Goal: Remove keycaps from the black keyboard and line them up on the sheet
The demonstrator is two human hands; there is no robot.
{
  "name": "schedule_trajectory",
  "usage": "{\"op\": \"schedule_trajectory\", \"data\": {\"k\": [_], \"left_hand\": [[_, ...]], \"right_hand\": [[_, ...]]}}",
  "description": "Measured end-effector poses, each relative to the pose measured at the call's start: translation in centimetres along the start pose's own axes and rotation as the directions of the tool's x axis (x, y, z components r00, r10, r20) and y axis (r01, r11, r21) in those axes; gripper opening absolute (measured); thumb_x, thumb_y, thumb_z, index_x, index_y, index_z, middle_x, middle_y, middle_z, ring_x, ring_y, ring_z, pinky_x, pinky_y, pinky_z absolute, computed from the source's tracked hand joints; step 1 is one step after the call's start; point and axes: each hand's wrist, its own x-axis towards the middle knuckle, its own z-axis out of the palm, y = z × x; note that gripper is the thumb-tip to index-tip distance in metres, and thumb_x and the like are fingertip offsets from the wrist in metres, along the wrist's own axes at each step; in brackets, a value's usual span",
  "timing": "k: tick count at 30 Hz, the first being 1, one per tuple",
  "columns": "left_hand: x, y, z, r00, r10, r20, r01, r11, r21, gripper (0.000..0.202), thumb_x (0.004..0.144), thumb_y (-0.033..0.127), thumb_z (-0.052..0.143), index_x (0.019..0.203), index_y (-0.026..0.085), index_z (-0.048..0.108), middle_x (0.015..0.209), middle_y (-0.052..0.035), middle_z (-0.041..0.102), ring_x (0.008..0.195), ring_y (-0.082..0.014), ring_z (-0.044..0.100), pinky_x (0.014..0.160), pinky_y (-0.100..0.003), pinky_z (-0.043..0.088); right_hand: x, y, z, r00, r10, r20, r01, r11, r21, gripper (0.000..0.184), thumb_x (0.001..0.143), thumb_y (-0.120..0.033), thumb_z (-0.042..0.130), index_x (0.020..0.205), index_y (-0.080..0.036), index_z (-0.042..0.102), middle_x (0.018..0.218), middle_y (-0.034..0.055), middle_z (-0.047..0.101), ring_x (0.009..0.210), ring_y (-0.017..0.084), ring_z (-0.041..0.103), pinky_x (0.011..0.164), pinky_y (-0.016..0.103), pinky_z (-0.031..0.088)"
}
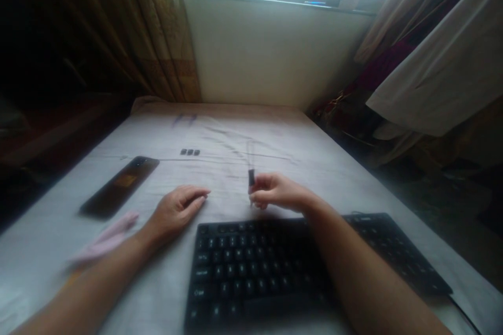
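Observation:
In my right hand [271, 191] is a slim upright tool [251, 177], pinched between thumb and fingers. It has a black middle and a thin, pale, wire-like or see-through upper part; its exact kind is too blurred to make out. This hand is just beyond the back edge of a black keyboard [243, 272], with my forearm crossing over the keys. My left hand [183, 207] rests on the white sheet to the left, fingers loosely stretched, nothing visible in it. Farther off, three small black keycaps [190, 152] lie in a row.
A dark phone [120, 186] lies on the left of the sheet-covered surface [157, 277]. Near my left forearm is a pink cloth [106, 241]. The keyboard's cable [466, 314] runs off at the lower right. A curtain [157, 26] and hanging clothes [440, 68] flank the wall.

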Motion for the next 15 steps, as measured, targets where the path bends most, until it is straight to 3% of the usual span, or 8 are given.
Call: {"op": "schedule_trajectory", "data": {"k": [3, 12, 15], "left_hand": [[0.0, -0.1, 0.0, 1.000, 0.020, 0.006, -0.020, 1.000, 0.000, 0.026, 0.088, 0.036, 0.053, 0.103, 0.023, 0.069, 0.102, -0.0043, 0.072, 0.095, -0.0205, 0.065, 0.088, -0.035, 0.051], [-0.1, 0.2, -0.2, 0.998, 0.063, 0.004, -0.063, 0.998, -0.005, 0.023, 0.087, 0.033, 0.054, 0.101, 0.024, 0.069, 0.098, -0.0031, 0.072, 0.091, -0.0199, 0.066, 0.083, -0.033, 0.052], [-0.2, 0.1, -0.2, 0.997, 0.078, 0.010, -0.078, 0.997, -0.007, 0.022, 0.088, 0.032, 0.053, 0.100, 0.023, 0.068, 0.097, -0.0031, 0.072, 0.091, -0.0193, 0.066, 0.083, -0.033, 0.051]], "right_hand": [[-0.1, 0.0, 0.1, 0.999, -0.032, 0.044, 0.028, 0.996, 0.086, 0.013, 0.073, -0.018, 0.065, 0.068, -0.015, 0.053, 0.057, -0.0038, 0.057, 0.054, 0.008, 0.056, 0.054, 0.020, 0.047], [-0.7, -0.8, 1.2, 0.995, 0.016, 0.102, -0.001, 0.990, -0.143, 0.008, 0.079, -0.021, 0.064, 0.077, -0.014, 0.060, 0.061, -0.0024, 0.061, 0.057, 0.009, 0.057, 0.052, 0.019, 0.044], [-0.6, -0.7, 1.4, 0.993, 0.036, 0.110, -0.021, 0.991, -0.134, 0.004, 0.079, -0.018, 0.063, 0.081, -0.014, 0.062, 0.064, -0.0020, 0.062, 0.056, 0.009, 0.057, 0.053, 0.020, 0.045]]}}
